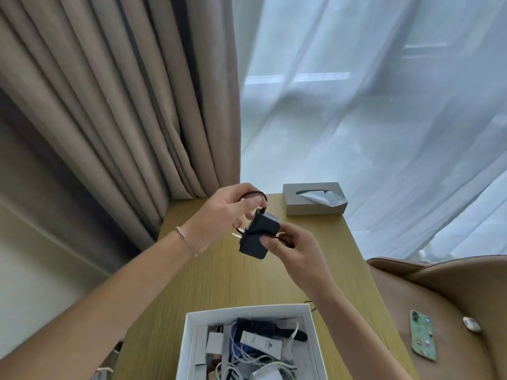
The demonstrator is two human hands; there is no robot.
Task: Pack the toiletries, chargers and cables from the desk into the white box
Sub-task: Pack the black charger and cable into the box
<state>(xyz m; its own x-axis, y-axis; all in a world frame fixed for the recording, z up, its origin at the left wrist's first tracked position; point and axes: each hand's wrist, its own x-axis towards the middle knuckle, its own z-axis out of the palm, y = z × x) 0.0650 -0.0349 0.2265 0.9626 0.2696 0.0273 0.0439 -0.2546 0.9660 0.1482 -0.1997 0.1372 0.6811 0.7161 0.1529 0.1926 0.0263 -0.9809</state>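
- Head view, far left: beige curtains [115, 100] hang in folds down to the back edge of the wooden bench [214, 281].
- The left hand [225, 212] is raised above the bench, a thin bracelet [186, 242] on its wrist; its fingers pinch a loop of black cable [253, 193] that arches over the fingertips.
- Between the two hands, held in the air over the middle of the bench, are two black chargers [259, 235] pressed together, one stacked on the other, with metal plug prongs pointing left toward the left hand.
- The cable runs down from the loop to the upper charger and shows again at the right, under the other thumb.
- The right hand [293, 250] grips the lower charger from the right side, thumb on its face, fingers curled behind.
- Below the hands, at the near edge of the bench, the white box [192, 335] sits open, already holding white cables, white adapters, a white tube and dark items.
- Behind the hands, at the far right corner of the bench, stands a grey tissue box [314, 200].
- Sheer white curtains [370, 105] fill the upper right.
- On the right, a brown leather chair [452, 292] carries a phone in a green case [422, 335] and a small white object [471, 324].
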